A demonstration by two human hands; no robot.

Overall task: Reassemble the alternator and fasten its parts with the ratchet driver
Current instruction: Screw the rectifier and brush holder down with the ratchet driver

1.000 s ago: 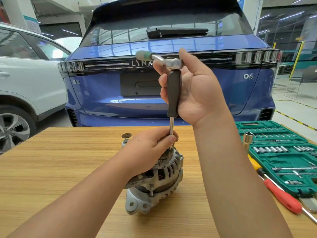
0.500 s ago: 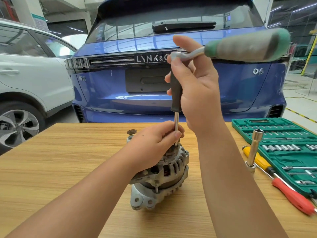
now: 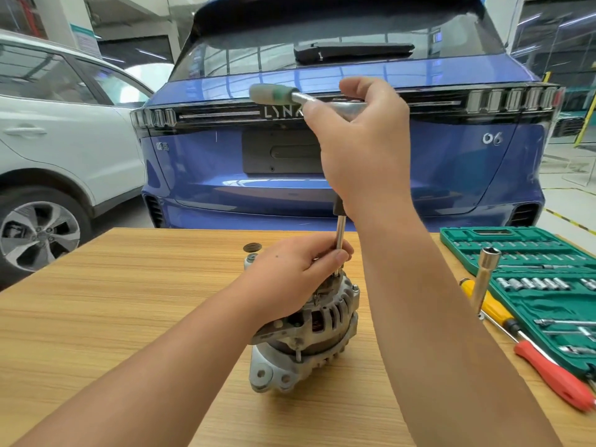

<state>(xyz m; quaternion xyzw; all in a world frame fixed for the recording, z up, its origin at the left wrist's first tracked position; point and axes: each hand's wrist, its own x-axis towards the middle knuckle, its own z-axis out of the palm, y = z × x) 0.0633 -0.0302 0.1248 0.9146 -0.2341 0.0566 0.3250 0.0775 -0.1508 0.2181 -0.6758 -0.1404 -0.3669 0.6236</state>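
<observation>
- On the wooden table (image 3: 113, 317), the alternator (image 3: 309, 330) stands upright near the middle, housing halves already together; it is the landmark for everything below.
- Left hand (image 3: 290, 279) sits on top of the alternator, fingers curled round the lower end of the ratchet driver's steel shaft (image 3: 340, 240), steadying it on a fastener that the hand hides.
- Right hand (image 3: 361, 146), high above the alternator, is wrapped round the head end of the ratchet driver (image 3: 274, 95); the green-grey grip sticks out to the left.
- Progress, as a judgement: body assembled, tightening of a top fastener under way. Cannot tell how far that fastener is seated, nor how many others are done.
- Likely left: a dark round washer-like part (image 3: 252, 247) lies on the table just behind the alternator, apart from it, so maybe not yet fitted.
- Right of the alternator: upright long socket (image 3: 483, 279), yellow screwdriver (image 3: 490, 304), red-handled screwdriver (image 3: 554, 375), open green socket case (image 3: 529, 246). All untouched.
- Behind the table: blue car (image 3: 322, 156), white car (image 3: 64, 124).
</observation>
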